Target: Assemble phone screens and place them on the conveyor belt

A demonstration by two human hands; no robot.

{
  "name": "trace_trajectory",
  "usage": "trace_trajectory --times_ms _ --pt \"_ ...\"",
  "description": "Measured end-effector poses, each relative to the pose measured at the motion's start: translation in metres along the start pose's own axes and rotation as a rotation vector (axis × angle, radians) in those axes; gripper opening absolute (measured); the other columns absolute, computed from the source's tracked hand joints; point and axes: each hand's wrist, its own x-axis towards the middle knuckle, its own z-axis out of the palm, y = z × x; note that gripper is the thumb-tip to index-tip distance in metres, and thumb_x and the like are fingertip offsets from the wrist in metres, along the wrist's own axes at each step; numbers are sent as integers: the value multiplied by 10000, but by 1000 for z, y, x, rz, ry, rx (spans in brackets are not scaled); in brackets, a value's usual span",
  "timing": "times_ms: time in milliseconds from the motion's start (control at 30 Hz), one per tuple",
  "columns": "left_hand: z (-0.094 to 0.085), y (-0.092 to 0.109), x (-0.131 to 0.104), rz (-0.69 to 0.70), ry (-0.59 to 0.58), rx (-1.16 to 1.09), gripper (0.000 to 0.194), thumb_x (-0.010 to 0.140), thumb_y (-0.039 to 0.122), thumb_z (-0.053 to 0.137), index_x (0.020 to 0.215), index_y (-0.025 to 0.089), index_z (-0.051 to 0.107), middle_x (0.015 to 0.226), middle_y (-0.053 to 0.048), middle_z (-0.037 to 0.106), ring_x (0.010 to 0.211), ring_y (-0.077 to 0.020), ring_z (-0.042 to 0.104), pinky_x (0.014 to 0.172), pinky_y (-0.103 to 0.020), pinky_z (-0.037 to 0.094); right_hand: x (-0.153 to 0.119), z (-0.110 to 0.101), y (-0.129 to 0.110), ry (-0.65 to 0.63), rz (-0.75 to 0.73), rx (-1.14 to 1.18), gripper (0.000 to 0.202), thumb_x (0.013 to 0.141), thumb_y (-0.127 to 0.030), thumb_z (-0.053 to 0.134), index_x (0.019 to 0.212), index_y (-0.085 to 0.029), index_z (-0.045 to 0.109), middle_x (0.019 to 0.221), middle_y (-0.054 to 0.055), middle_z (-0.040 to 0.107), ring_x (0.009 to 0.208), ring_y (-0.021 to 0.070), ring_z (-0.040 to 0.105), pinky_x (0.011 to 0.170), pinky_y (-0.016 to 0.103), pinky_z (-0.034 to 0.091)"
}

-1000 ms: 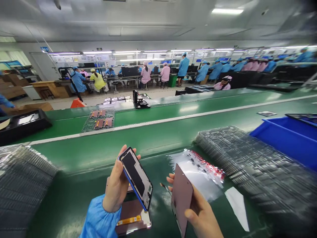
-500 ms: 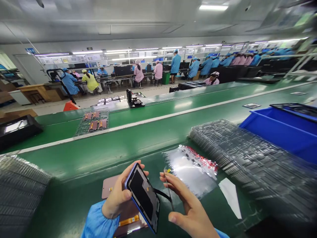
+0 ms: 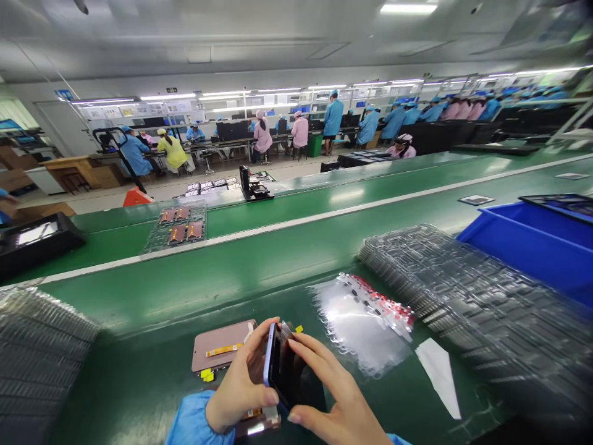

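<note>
My left hand grips a phone housing with a blue-violet edge, tilted upright above the bench. My right hand holds a thin dark screen panel by its edges, with the thumb low and the fingers high. The panel leans close against the housing's open face; whether they touch along the whole edge I cannot tell. A small yellow tab sticks out at the panel's top. Behind my left hand lies a brownish screen panel with an orange ribbon cable. Another panel is partly hidden under the hands.
Right of my hands lie a pile of clear film sheets with red tabs and a white paper piece. Stacks of clear trays and a blue bin stand farther right. More stacked trays rise at left.
My right hand has moved left, bringing the screen panel up to the housing and closing the gap. The black ribbon between them is now hidden. The housing has turned more edge-on.
</note>
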Motion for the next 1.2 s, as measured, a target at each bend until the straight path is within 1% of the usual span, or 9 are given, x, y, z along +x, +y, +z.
trace_trajectory --times_ms 100,233,333,433,500,600,933,1033,1200 --pt "1 0 -3 -9 29 26 820 594 441 878 1344 367 555 1418 -93 553 1348 -339 451 1136 -462 327 -2 6 1 -22 0 -33 705 789 -545 717 1415 -309 492 1410 103 554 1269 306 549 1039 395 487" --pt "4 4 -4 -23 54 42 772 595 444 876 1309 395 584 1449 -71 531 1388 -335 401 1141 -465 325 -3 7 3 -43 -5 -55 702 790 -503 736 1418 -307 489 1415 105 548 1270 314 548 1034 400 493" --pt "6 5 -3 -31 61 44 778 585 454 879 1305 387 590 1460 -73 518 1396 -348 384 1137 -482 328 -4 7 4 -49 -15 -65 700 787 -501 739 1414 -310 494 1409 104 555 1263 319 553 1025 404 502" --pt "7 4 -2 -39 62 42 804 571 458 885 1312 373 586 1430 -86 545 1373 -354 415 1133 -497 328 -4 7 4 -49 -16 -67 699 789 -488 741 1418 -312 490 1412 102 552 1263 324 553 1026 411 503" --pt "6 3 -2 -38 63 43 807 570 457 886 1314 373 585 1414 -86 559 1362 -346 432 1133 -483 328 -5 7 4 -49 -13 -71 699 791 -486 740 1419 -313 487 1415 101 548 1266 326 549 1028 415 501" --pt "6 3 -3 -26 60 40 798 584 449 882 1319 361 583 1418 -94 554 1361 -342 433 1132 -465 332 -5 8 4 -40 -22 -86 699 795 -484 737 1423 -312 483 1422 102 540 1272 327 543 1030 413 500" --pt "11 9 -4 0 60 59 721 653 409 852 1321 372 584 1450 -95 533 1378 -350 415 1136 -479 338 -6 10 5 -17 -87 -154 741 792 -515 727 1446 -310 447 1419 116 537 1251 336 560 1016 418 512" --pt "13 11 -4 9 56 66 712 661 409 847 1321 371 584 1451 -97 533 1378 -354 413 1139 -486 334 -6 11 5 -11 -111 -182 759 791 -531 720 1454 -297 437 1422 122 531 1245 339 564 1018 415 509" --pt "15 14 -3 13 28 47 711 660 407 849 1319 366 588 1434 -107 547 1354 -356 448 1134 -487 341 -4 11 3 11 -191 -273 716 846 -541 648 1457 -235 435 1400 154 538 1248 318 559 1010 395 511"
